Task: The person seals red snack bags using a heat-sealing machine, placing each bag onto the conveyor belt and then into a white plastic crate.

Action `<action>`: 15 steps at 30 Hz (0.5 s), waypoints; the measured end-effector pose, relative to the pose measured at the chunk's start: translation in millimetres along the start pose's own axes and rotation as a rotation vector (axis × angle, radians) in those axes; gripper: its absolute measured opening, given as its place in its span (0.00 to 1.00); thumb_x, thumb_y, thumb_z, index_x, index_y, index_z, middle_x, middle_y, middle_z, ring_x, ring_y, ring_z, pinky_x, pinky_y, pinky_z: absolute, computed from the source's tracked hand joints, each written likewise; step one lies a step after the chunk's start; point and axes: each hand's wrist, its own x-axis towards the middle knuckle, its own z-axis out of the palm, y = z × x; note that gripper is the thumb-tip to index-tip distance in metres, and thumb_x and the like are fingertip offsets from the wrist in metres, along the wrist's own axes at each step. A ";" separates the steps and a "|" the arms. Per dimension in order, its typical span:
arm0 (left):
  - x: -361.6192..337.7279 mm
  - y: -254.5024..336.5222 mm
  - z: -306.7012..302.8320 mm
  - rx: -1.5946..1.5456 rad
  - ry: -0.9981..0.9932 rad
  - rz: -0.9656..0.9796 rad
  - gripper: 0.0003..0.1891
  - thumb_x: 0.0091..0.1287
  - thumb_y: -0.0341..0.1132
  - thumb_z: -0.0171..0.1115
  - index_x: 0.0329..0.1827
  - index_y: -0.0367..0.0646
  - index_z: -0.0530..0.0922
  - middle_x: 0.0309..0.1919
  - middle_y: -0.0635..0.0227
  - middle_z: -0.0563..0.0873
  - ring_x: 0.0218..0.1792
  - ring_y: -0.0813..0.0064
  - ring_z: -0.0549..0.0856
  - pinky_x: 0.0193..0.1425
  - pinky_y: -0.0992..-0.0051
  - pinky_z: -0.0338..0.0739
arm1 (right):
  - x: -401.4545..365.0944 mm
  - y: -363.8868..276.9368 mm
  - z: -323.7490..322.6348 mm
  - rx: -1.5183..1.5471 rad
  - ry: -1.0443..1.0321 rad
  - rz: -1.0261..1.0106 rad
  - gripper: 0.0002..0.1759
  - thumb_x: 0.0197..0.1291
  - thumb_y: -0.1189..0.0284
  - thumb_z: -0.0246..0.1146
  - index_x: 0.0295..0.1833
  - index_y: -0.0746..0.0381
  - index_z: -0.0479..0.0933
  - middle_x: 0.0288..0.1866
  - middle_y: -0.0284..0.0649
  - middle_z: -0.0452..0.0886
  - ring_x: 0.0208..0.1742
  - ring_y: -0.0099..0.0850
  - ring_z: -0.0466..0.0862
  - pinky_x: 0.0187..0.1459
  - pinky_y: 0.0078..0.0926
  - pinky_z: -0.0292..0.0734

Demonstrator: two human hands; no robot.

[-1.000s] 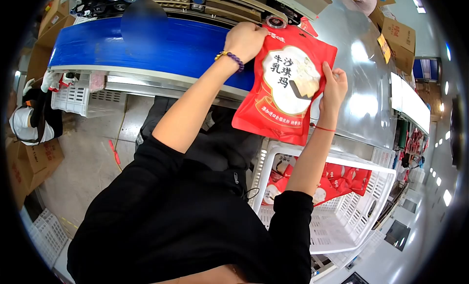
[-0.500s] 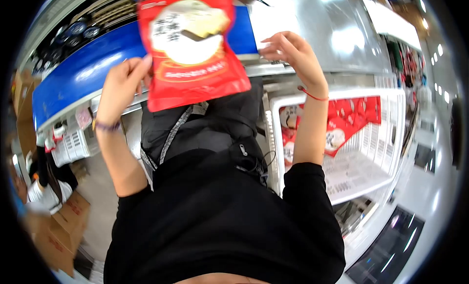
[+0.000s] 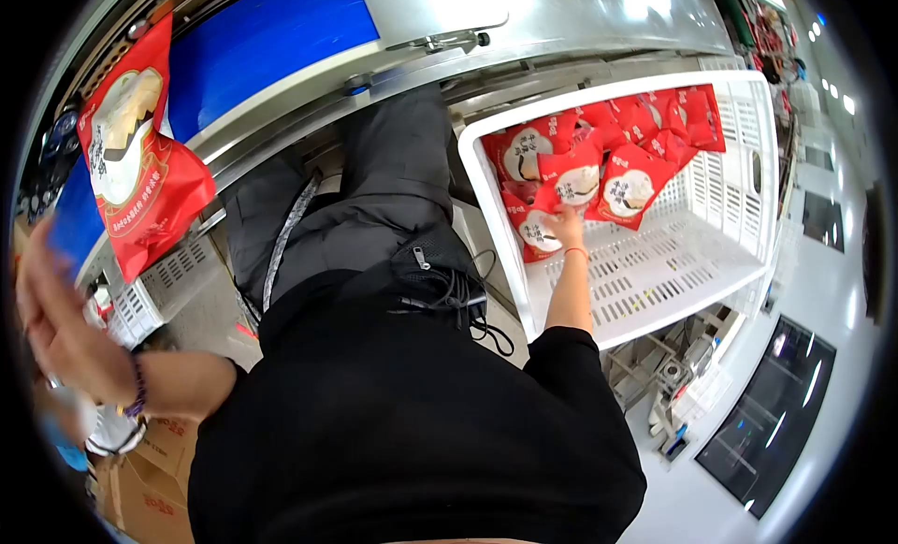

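A large red bag [image 3: 140, 160] with a white round print hangs at the upper left, over the edge of the blue surface [image 3: 271, 53]. My left hand [image 3: 70, 324] is just below and left of it, blurred, with its fingers apart and nothing in them. On the right, my right hand [image 3: 566, 226] reaches into a white basket [image 3: 673, 324] and touches a small red packet [image 3: 572, 181]. Its fingers are at the packet's lower edge, bent over it. Several similar red packets lie around it in the back part of the basket.
A steel work surface [image 3: 552, 29] runs along the top, beyond the basket. Cardboard boxes [image 3: 154, 488] stand on the floor at the lower left. Another white basket [image 3: 173, 282] is below the hanging bag. Metal equipment [image 3: 669, 371] is under the right basket.
My left hand has moved left and down and let go of the large bag, which is now farther left. My right hand has gone from above the work surface down into the basket.
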 end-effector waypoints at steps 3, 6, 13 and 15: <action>-24.9 76.3 53.0 -0.328 -0.809 0.154 0.07 0.63 0.25 0.61 0.42 0.39 0.85 0.29 0.70 0.83 0.27 0.83 0.76 0.29 0.83 0.65 | -8.9 -15.7 17.5 -0.118 0.136 -0.127 0.25 0.37 0.67 0.79 0.42 0.62 0.78 0.40 0.47 0.79 0.47 0.46 0.79 0.53 0.40 0.74; -38.9 77.4 97.0 -0.412 -1.053 0.418 0.06 0.61 0.27 0.66 0.40 0.38 0.83 0.30 0.62 0.83 0.30 0.64 0.82 0.35 0.73 0.75 | -13.9 -33.3 12.6 -0.039 0.521 -0.181 0.27 0.35 0.66 0.79 0.43 0.58 0.76 0.42 0.46 0.80 0.49 0.48 0.79 0.51 0.45 0.75; -56.0 66.4 132.8 -0.557 -1.172 0.477 0.05 0.66 0.31 0.62 0.41 0.41 0.83 0.30 0.65 0.83 0.34 0.66 0.83 0.37 0.72 0.76 | 8.7 -27.0 14.5 -0.164 -0.068 -0.112 0.15 0.43 0.77 0.72 0.36 0.62 0.74 0.48 0.49 0.76 0.51 0.54 0.76 0.50 0.43 0.74; -54.5 60.4 134.2 -0.527 -1.188 0.422 0.07 0.66 0.32 0.63 0.43 0.42 0.83 0.31 0.67 0.83 0.33 0.69 0.83 0.38 0.73 0.76 | -15.4 -51.1 -6.8 -0.113 0.077 -0.276 0.12 0.44 0.80 0.69 0.34 0.63 0.73 0.48 0.49 0.76 0.52 0.52 0.76 0.51 0.42 0.73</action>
